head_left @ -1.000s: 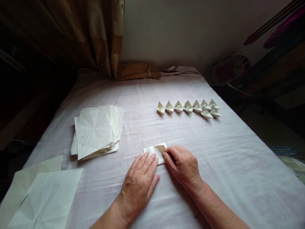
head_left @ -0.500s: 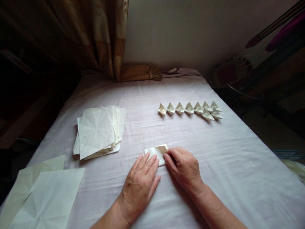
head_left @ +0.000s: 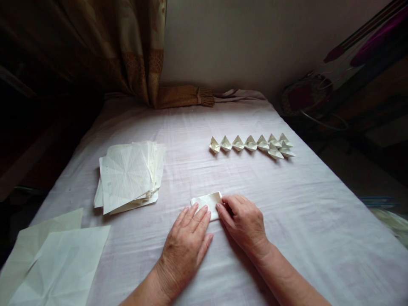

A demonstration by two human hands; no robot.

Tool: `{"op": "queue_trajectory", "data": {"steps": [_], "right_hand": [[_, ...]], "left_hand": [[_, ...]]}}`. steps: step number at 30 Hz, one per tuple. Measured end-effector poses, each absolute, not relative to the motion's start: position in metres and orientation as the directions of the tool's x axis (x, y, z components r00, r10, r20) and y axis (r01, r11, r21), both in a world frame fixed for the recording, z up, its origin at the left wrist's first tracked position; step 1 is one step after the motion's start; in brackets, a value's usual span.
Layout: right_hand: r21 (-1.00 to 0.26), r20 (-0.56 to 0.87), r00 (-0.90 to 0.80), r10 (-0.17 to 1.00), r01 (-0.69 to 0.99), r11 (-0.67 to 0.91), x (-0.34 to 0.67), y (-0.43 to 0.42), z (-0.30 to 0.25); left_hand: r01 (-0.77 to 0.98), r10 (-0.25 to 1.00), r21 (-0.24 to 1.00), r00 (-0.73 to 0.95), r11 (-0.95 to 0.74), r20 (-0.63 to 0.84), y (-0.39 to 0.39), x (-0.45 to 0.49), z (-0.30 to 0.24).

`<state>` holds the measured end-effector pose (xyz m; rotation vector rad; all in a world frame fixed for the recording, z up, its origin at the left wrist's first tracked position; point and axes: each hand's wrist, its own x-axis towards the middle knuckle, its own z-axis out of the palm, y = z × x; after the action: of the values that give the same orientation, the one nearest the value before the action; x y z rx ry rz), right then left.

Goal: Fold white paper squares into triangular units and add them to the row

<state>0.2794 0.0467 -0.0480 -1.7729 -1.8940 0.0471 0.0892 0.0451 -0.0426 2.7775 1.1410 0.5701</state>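
A small folded sheet of white paper (head_left: 207, 201) lies on the cloth in front of me. My left hand (head_left: 188, 242) rests flat over its near left part, fingers stretched out and thumb apart. At the paper's right edge, my right hand (head_left: 244, 221) has thumb and curled forefinger closed on it. The underside of the fold and the right hand's other fingers are hidden. Beyond the hands, to the right, several small folded paper boats (head_left: 250, 143) stand in a row, with a few doubled up at its right end.
Left of the hands is a stack of creased paper squares (head_left: 127, 176). Two larger creased sheets (head_left: 60, 259) lie at the near left. A pale cloth (head_left: 178, 140) covers the surface, and a gold-brown curtain (head_left: 140, 55) hangs down onto its far edge.
The whole view has shifted slightly, so things appear a little further left. Both hands keep nearly the same hold on the folded paper.
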Motion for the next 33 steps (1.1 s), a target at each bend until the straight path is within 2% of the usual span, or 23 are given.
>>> {"op": "queue_trajectory", "data": {"steps": [8, 14, 24, 33], "right_hand": [[-0.411, 0.415, 0.054, 0.908, 0.902, 0.135, 0.279, 0.047, -0.051], [-0.385, 0.314, 0.004, 0.950, 0.915, 0.123, 0.279, 0.046, -0.045], [-0.429, 0.301, 0.016, 0.953, 0.895, 0.121, 0.279, 0.045, -0.045], [-0.397, 0.260, -0.016, 0.965, 0.910, 0.122, 0.278, 0.038, -0.041]], "left_hand": [[0.669, 0.700, 0.214, 0.651, -0.712, 0.295, 0.044, 0.089, -0.044], [0.663, 0.700, 0.229, 0.648, -0.712, 0.299, 0.045, 0.090, -0.043], [0.660, 0.700, 0.237, 0.649, -0.713, 0.296, 0.045, 0.090, -0.043], [0.660, 0.698, 0.232, 0.650, -0.715, 0.302, 0.045, 0.090, -0.044]]}}
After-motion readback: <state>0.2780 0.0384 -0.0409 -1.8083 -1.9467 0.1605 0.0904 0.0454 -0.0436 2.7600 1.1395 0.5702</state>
